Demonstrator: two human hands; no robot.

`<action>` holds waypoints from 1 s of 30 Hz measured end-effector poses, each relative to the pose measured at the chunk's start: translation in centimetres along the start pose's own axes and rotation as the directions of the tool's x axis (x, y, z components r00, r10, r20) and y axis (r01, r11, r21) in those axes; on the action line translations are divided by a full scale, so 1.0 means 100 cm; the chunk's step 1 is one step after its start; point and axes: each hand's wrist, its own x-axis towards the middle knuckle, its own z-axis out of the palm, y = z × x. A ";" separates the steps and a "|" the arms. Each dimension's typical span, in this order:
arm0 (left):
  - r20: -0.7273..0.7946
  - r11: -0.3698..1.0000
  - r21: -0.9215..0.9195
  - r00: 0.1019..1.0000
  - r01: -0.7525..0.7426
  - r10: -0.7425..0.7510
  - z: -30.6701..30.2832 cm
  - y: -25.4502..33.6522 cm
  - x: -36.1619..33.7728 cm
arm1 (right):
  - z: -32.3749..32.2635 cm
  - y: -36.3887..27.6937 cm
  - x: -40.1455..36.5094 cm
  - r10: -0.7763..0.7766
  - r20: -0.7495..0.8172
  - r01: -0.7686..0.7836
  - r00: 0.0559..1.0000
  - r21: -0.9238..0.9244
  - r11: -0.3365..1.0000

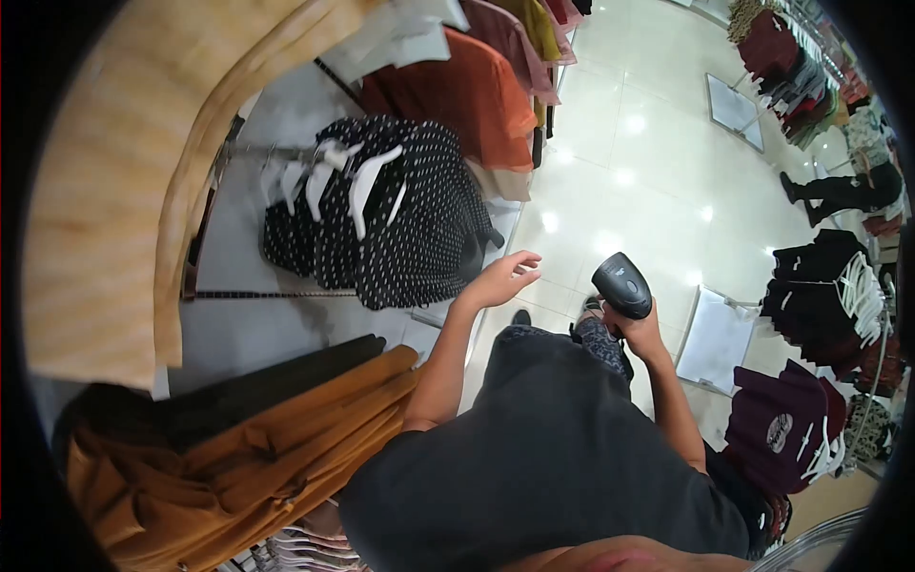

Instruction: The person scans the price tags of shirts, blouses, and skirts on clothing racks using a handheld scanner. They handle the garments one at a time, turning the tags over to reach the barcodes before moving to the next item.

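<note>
My right hand (640,332) is wrapped round the handle of a black barcode scanner (623,284), its head pointing away from my body. With fingers apart and nothing in them, my left hand (506,278) hovers in front of me. Just beyond it to the left hangs a row of black tops with white dots (419,214) on a metal rail. White hangers (370,189) hold these tops at the rail end.
Rust-orange tops (467,95) hang further along the left wall. Mustard-brown trousers (276,458) and a pale yellow garment (105,210) are close on my left. Racks with dark tops (810,286) and a maroon shirt (777,419) line the right. Another person (843,194) stands beyond the tiled aisle (620,143).
</note>
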 end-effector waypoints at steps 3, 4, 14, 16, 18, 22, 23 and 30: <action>-0.171 0.982 -0.178 0.985 -0.057 0.026 -0.009 0.009 0.051 | -0.032 0.004 0.042 0.014 -0.014 -0.013 1.000 0.070 0.997; -0.279 0.942 -0.328 0.960 -0.074 -0.021 -0.013 0.014 0.069 | -0.043 0.004 0.060 0.020 -0.021 -0.018 1.000 0.114 0.993; -0.729 0.873 -0.336 0.685 -0.354 -0.003 -0.015 0.090 0.237 | -0.180 -0.028 0.217 -0.097 0.239 0.112 0.966 -0.051 0.992; -0.727 0.809 -0.457 0.679 -0.370 -0.100 -0.013 0.105 0.263 | -0.201 -0.035 0.237 -0.158 0.238 0.163 0.958 0.000 0.987; -0.732 0.737 -0.523 0.668 -0.428 -0.132 -0.006 0.116 0.287 | -0.224 -0.045 0.249 -0.059 0.252 0.057 0.966 0.016 0.998; -0.784 0.720 -0.503 0.604 -0.478 -0.147 -0.004 0.119 0.334 | -0.258 -0.060 0.284 -0.051 0.232 0.042 0.971 0.042 0.998; -0.810 0.724 -0.481 0.567 -0.494 -0.152 -0.007 0.116 0.344 | -0.264 -0.064 0.294 -0.037 0.211 0.024 0.977 0.061 0.998; -0.872 0.721 -0.405 0.474 -0.562 -0.121 -0.050 0.118 0.459 | -0.300 -0.092 0.381 0.063 0.114 -0.073 0.992 0.081 0.994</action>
